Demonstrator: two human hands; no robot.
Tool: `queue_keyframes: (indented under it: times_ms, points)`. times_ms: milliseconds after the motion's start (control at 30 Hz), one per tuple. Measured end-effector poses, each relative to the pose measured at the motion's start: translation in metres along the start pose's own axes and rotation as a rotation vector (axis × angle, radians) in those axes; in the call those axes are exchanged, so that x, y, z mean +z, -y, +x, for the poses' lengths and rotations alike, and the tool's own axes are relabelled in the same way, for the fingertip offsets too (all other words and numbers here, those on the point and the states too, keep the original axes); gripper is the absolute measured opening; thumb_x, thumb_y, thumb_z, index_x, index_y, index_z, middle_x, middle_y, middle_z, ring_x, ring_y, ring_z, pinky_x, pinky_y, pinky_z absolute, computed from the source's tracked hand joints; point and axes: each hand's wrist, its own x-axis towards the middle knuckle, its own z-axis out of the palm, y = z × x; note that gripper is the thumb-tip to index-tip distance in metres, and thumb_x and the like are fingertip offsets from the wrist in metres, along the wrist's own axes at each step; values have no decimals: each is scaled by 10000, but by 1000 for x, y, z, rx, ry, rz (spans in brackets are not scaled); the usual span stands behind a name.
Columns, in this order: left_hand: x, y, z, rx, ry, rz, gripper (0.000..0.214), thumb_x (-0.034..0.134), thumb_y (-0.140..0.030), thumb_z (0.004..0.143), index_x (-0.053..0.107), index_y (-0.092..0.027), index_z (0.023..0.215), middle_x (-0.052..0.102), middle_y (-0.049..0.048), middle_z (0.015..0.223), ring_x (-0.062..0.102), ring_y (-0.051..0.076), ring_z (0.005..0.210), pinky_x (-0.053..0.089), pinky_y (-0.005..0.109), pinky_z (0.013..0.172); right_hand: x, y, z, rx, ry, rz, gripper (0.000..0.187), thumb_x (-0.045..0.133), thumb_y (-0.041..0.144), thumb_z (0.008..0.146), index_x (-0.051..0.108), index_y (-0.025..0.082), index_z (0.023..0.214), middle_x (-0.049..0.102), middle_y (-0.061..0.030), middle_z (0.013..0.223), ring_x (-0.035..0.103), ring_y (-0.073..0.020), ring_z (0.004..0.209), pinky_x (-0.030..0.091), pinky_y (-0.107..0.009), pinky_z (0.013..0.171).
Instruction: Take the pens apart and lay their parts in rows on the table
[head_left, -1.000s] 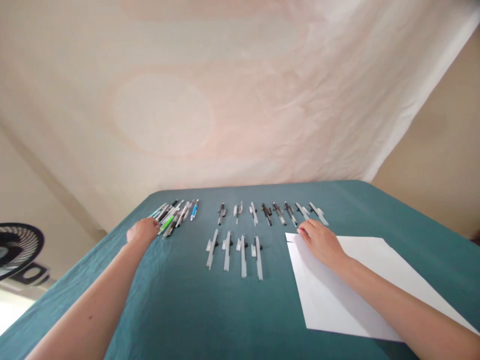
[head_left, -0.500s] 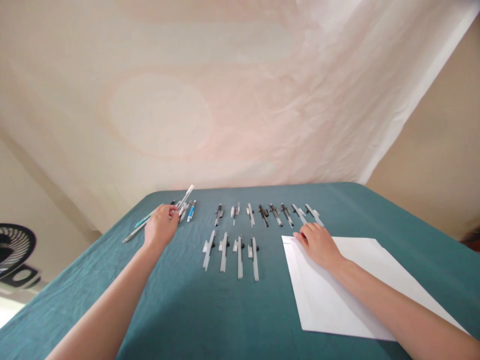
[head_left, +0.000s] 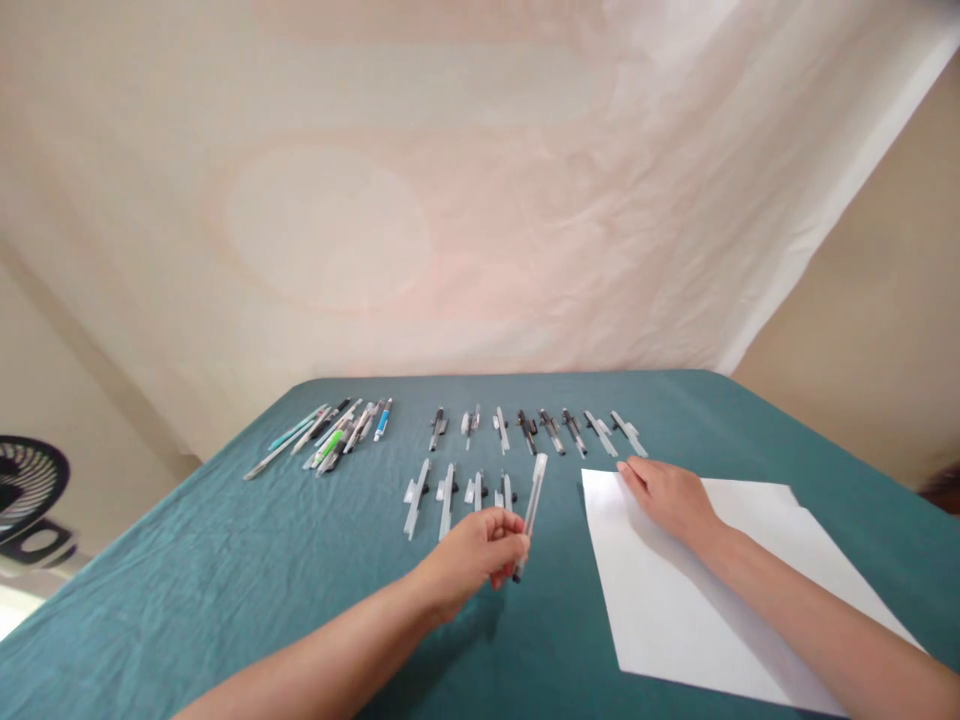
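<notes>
A clear-barrelled pen (head_left: pixel 535 493) stands tilted in my left hand (head_left: pixel 480 560), pinched between thumb and fingers, its capped end up. The hand is above the cloth at the right end of the near row of pens (head_left: pixel 447 500) and covers the lower parts of some of them. My right hand (head_left: pixel 667 495) is closed on the far edge of the white paper (head_left: pixel 697 620), thumb and fingers together there. Just beyond the right hand, the far row of pens (head_left: pixel 551 432) lies with caps set beside or across the barrels.
A loose pile of pens (head_left: pixel 330 440), among them a green one and a teal one, lies at the far left. A blue pen (head_left: pixel 383 420) is beside it. Dark green cloth (head_left: pixel 225 580) covers the table. A black fan (head_left: pixel 30 490) stands off the left edge.
My left hand has come from the pile to the right and nearer, carrying the clear pen. My right hand and the paper have shifted slightly right.
</notes>
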Motion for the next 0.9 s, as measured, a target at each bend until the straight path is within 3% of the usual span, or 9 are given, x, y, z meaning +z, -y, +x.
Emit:
queue_keyframes:
  times_ms: [233, 333, 433, 467, 533, 600, 667, 767, 900]
  points:
    - [4, 20, 1, -26, 20, -29, 175, 529, -235, 722, 473, -151, 866, 497, -39, 608, 431, 65, 457, 313, 192, 426, -10, -71, -29, -82, 48, 42, 352, 327, 405, 883, 597, 235, 735, 635, -73, 749, 565, -205, 736, 381, -313, 670]
    - [6, 18, 0, -13, 29, -46, 161, 522, -239, 732, 457, -160, 856, 495, -44, 597, 439, 66, 456, 330, 190, 429, -18, -74, -33, -85, -26, 89, 318, 373, 416, 865, 619, 219, 823, 636, -106, 884, 540, -249, 878, 368, -378, 786]
    - [15, 13, 3, -4, 17, -19, 156, 513, -249, 739, 434, -172, 849, 493, -49, 585, 448, 71, 446, 354, 193, 424, -32, -33, -27, 6, -60, 333, 337, 377, 440, 869, 614, 208, 925, 608, -109, 1018, 506, -256, 993, 350, -412, 868]
    - [19, 12, 5, 5, 8, 3, 158, 512, -251, 740, 428, -176, 850, 494, -50, 586, 451, 74, 442, 360, 194, 418, -37, -10, -23, 64, -5, 491, 351, 356, 448, 881, 603, 211, 958, 605, -99, 1030, 516, -238, 990, 375, -391, 858]
    - [28, 10, 10, 50, -6, 56, 162, 512, -253, 741, 424, -185, 859, 498, -51, 598, 459, 77, 440, 369, 192, 406, -46, 38, -14, 142, 240, 855, 399, 306, 483, 892, 567, 215, 1029, 619, -82, 978, 558, -208, 911, 440, -348, 771]
    - [35, 7, 15, 103, -5, 110, 156, 507, -259, 748, 425, -192, 863, 496, -52, 609, 466, 78, 437, 379, 190, 399, -52, 79, -2, 112, 449, 1147, 416, 319, 503, 885, 552, 193, 1035, 617, -70, 925, 574, -187, 848, 460, -324, 741]
    - [35, 2, 20, 156, -10, 169, 155, 502, -273, 762, 434, -193, 875, 501, -45, 640, 476, 77, 439, 391, 189, 397, -56, 106, 9, 123, 454, 1313, 402, 330, 507, 881, 539, 181, 988, 597, -41, 826, 576, -161, 759, 464, -307, 728]
    - [20, -12, 25, 250, -138, 247, 230, 497, -301, 786, 433, -192, 978, 537, -12, 766, 501, 74, 469, 402, 187, 407, -57, 117, 21, 114, 376, 1345, 361, 300, 483, 897, 499, 186, 948, 536, -7, 747, 542, -129, 654, 460, -271, 652]
    - [-5, -24, 26, 388, -272, 356, 310, 425, -352, 853, 400, -198, 1121, 557, 7, 820, 535, 89, 549, 430, 198, 482, -53, 114, 18, -132, 289, 912, 293, 303, 413, 918, 501, 197, 904, 549, -12, 738, 532, -145, 659, 402, -259, 615]
